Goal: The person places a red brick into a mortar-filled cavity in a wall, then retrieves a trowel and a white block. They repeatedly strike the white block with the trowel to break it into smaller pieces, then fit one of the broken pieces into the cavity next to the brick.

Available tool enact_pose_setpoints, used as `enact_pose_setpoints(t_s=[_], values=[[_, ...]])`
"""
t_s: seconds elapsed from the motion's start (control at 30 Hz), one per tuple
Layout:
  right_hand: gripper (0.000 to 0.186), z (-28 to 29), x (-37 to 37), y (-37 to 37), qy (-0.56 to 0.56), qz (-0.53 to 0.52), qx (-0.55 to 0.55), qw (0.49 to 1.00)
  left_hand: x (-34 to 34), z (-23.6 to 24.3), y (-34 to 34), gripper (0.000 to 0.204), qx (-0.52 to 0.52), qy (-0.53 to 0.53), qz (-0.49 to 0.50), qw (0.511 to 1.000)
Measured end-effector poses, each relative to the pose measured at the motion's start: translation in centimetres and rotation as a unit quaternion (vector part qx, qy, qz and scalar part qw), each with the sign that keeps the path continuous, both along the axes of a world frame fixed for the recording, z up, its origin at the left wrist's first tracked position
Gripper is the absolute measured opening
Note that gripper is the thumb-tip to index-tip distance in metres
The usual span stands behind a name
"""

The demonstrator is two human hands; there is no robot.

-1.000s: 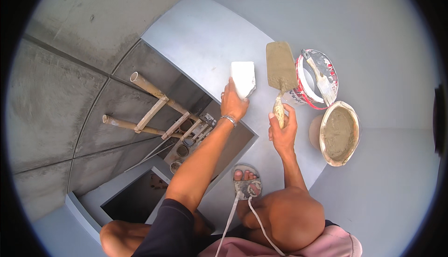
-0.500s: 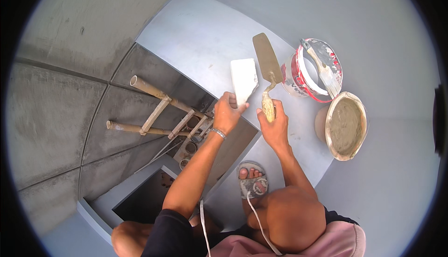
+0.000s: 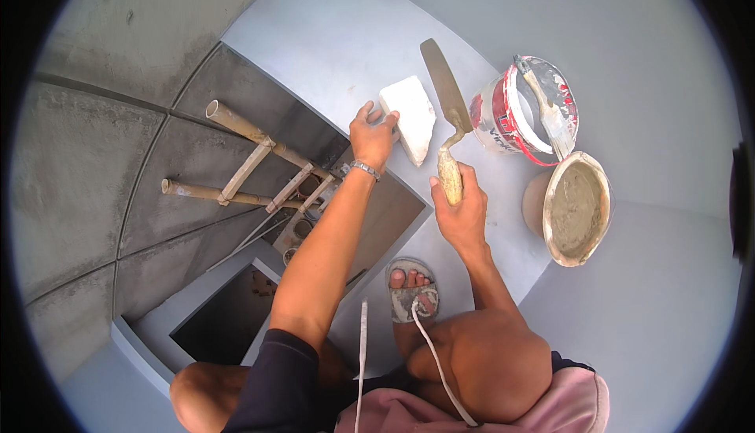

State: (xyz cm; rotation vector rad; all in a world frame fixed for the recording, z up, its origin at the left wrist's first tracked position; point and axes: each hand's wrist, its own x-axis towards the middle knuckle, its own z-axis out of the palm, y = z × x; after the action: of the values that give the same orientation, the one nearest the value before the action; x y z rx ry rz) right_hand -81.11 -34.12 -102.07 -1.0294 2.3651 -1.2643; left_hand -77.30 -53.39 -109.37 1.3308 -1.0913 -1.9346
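Observation:
A flat white piece (image 3: 412,118), like a chunk of board or tile with a rough broken edge, is in front of me over the pale ledge. My left hand (image 3: 373,138) is at its left edge, thumb against the edge and fingers bent close by; parts of the fingertips are hard to make out. My right hand (image 3: 462,211) grips the yellowish, mortar-stained handle of a trowel (image 3: 447,87). The trowel's long blade points away from me, just right of the white piece and apart from it.
Right of the trowel lies a white and red paint bucket (image 3: 491,118) with a paintbrush (image 3: 543,103) across its mouth. Nearer stands a bucket of grey mortar (image 3: 578,213). Left of the ledge (image 3: 330,32) is a drop, with a bamboo ladder (image 3: 244,130) leaning there.
My left hand has moved from the white piece's near tip to its left edge, and the piece has turned. The trowel has tilted slightly to the left, still in my right hand.

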Motion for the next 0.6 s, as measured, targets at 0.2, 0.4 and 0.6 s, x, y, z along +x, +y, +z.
enact_pose_setpoints(t_s=[0.2, 0.4, 0.6], values=[[0.03, -2.2, -0.3, 0.2, -0.09, 0.004, 0.117, 0.989, 0.7, -0.3, 1.0, 0.057, 0.097, 0.064, -0.044, 0.992], [0.031, -0.2, 0.0, -0.7, -0.056, -0.003, 0.106, 0.993, 1.2, -0.8, 1.6, 0.057, 0.105, 0.066, -0.028, 0.992], [0.031, -0.5, 0.1, -1.0, -0.034, 0.005, 0.027, 0.999, 0.7, -0.7, 1.8, 0.054, 0.092, 0.065, -0.032, 0.993]])
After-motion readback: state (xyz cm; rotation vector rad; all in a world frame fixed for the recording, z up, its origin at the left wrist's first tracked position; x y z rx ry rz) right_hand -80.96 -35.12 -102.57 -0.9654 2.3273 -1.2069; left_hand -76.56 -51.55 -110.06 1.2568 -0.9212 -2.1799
